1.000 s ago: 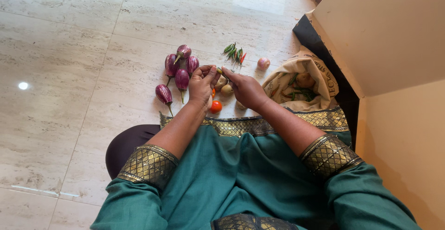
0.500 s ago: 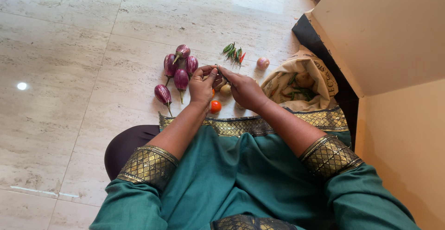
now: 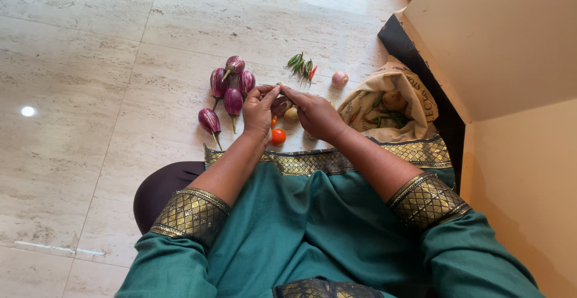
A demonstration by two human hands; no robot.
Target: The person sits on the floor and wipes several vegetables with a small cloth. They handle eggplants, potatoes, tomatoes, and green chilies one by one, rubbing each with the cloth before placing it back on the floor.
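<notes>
**Both hands pinched on one small green item**

Pinched between left hand [image 3: 259, 110] and right hand [image 3: 317, 115] fingertips, above the floor [image 3: 78, 94]: a small green item [image 3: 279, 85], kind not discernible. Left to right on the floor: purple eggplants [image 3: 227, 92], red tomato [image 3: 277, 136], chillies [image 3: 302, 66], onion [image 3: 340, 79], open cloth bag [image 3: 390, 107] with vegetables inside.
</notes>
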